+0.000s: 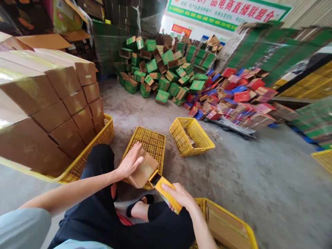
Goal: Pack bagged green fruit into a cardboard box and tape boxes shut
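Note:
My left hand (130, 162) lies flat, fingers stretched, on top of a small brown cardboard box (145, 170). The box rests on a yellow plastic crate (153, 135) with a grid surface, in front of my knees. In my right hand (178, 194) is a yellow handheld tool (169, 197) with a dark opening at its front; its exact kind I cannot make out. The tool's front end meets the box's right edge. My right fingers wrap round its body.
Brown boxes (58, 81) are stacked in a yellow basket (109, 126) at left. Another yellow basket (201, 133) stands ahead; one holding a box (227, 224) is by my right leg. Green cartons (162, 97) and red-and-blue cartons (241, 95) lie heaped at the back.

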`<act>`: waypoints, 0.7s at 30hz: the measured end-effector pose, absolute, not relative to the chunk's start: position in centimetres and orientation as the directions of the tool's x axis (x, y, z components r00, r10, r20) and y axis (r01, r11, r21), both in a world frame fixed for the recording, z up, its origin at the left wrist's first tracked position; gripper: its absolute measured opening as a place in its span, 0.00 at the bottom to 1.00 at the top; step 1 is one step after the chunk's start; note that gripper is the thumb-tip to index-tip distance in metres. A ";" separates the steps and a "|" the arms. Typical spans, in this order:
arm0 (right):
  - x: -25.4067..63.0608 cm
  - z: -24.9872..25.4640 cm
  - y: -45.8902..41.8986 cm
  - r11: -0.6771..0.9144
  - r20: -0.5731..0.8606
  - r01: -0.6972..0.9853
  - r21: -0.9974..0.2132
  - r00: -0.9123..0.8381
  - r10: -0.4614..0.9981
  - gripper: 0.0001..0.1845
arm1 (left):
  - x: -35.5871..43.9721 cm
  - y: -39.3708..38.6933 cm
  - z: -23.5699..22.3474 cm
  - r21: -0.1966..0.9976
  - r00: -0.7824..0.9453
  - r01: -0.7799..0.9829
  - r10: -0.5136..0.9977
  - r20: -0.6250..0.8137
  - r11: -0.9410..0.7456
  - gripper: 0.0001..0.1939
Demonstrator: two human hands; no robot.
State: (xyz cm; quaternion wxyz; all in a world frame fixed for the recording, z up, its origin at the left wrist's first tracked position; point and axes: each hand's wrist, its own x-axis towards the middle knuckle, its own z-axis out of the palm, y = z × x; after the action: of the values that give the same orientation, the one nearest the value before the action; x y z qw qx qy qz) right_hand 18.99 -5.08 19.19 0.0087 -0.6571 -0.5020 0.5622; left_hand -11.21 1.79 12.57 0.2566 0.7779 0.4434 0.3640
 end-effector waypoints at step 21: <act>17.4 24.0 -5.3 -0.422 -0.646 0.733 -0.533 -0.030 0.763 0.24 | -10.4 2.7 11.6 0.715 0.293 -0.171 0.728 -0.619 0.678 0.48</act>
State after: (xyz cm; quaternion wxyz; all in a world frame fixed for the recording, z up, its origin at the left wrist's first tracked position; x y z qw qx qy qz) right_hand 17.40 -5.29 24.04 0.0159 -0.6961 -0.5372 0.4760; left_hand -10.44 2.74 11.63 0.7574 0.2704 0.5149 0.2969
